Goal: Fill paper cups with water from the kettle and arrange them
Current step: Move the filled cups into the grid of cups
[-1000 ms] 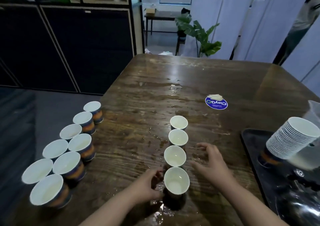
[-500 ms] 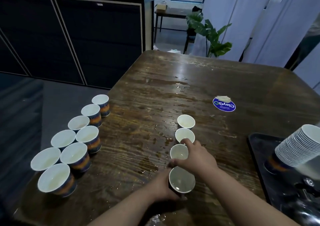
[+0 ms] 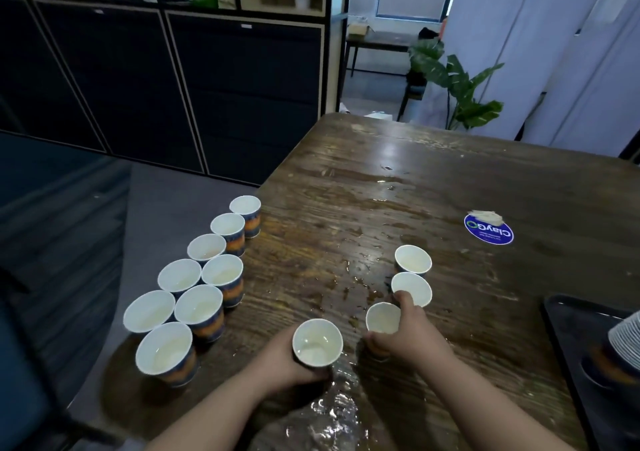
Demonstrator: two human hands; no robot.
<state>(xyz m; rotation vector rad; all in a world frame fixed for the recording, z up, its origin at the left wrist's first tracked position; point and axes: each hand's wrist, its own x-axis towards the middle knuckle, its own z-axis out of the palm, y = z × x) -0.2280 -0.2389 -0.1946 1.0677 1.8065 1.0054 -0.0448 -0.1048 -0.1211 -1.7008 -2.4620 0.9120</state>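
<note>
Head view: nearest cup (image 3: pixel 317 343), in left hand (image 3: pixel 287 364), now leftward of row.

left grip (image 3: pixel 280 357): curled, holding | right grip (image 3: pixel 405 336): curled, holding | forearms extended forward

Single head-worn wide-angle view, aimed forward and down, hands (image 3: pixel 349 350) seen close at the lower edge, worktop (image 3: pixel 450 180) stretched beyond them, cabinets (image 3: pixel 207 87) seen far behind.

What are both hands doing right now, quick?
Left hand: closed around a paper cup, holding it.
Right hand: fingers curled around another paper cup in the row, gripping it.
</note>
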